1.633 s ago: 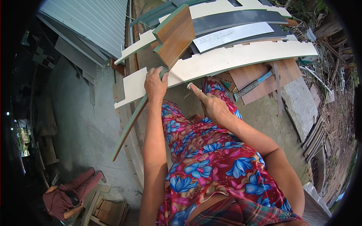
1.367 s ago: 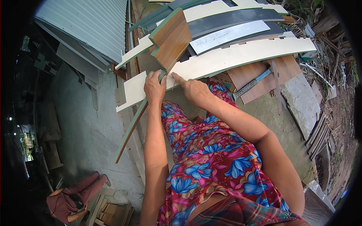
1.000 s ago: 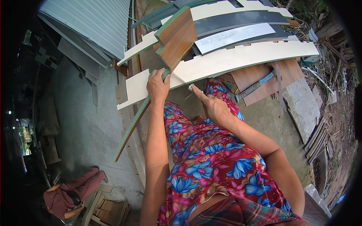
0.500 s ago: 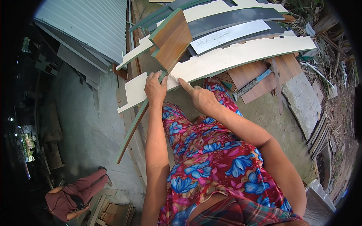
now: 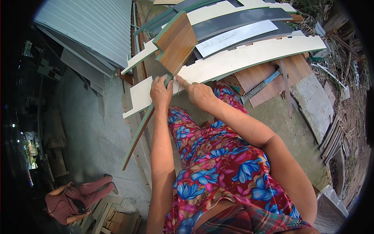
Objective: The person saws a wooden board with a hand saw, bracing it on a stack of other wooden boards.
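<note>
A brown wood-grain board with green edges (image 5: 177,43) stands on edge across a long white board (image 5: 241,56) with notches along its far side. Its narrow lower part runs down to the left, past the white board. My left hand (image 5: 161,93) is wrapped round this narrow part where the two boards cross. Just right of it, my right hand (image 5: 200,95) has its index finger reaching to the crossing and its other fingers curled. Something thin shows under the right fingers, too small to name.
More cut boards, grey (image 5: 241,23) and white, lie stacked beyond. A hammer-like tool with a blue part (image 5: 261,87) rests on brown boards at right. A corrugated metal sheet (image 5: 85,27) stands upper left. A person in dark red (image 5: 80,202) is at lower left.
My right hand has moved a little left, its index fingertip now close against the brown board beside my left hand. The left hand keeps its grip. The person at lower left has shifted slightly.
</note>
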Demonstrator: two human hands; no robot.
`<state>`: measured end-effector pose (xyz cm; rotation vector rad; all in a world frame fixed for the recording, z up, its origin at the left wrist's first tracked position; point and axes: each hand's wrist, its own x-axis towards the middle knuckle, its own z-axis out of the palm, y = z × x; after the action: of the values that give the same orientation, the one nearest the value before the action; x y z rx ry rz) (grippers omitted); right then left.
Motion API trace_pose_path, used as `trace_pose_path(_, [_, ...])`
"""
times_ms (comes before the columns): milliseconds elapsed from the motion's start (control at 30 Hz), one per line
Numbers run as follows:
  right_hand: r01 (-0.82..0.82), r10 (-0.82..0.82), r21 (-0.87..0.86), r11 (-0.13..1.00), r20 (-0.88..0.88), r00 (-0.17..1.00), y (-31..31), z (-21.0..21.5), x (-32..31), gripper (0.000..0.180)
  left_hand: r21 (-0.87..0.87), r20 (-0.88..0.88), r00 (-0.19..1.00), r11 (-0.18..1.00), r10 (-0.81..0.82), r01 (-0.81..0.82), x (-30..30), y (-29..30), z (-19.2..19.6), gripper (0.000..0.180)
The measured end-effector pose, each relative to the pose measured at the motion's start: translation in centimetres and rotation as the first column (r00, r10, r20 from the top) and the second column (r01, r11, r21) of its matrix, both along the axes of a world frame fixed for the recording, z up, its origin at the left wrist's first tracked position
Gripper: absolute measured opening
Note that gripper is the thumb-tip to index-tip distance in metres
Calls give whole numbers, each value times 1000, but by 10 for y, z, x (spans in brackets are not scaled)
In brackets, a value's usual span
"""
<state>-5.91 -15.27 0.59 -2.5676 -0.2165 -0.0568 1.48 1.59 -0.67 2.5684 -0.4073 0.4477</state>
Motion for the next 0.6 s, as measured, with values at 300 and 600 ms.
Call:
trace_pose_path(300, [-7,11,32,999,-118,993,-43,6,-82,75,-28,29,999,999,-31,31,0,-1,1,24])
trace_pose_path(600, [-16,13,-41,999,-75,997,3,17,12,73,-24,16,999,999,-36,36,0,0,0,26])
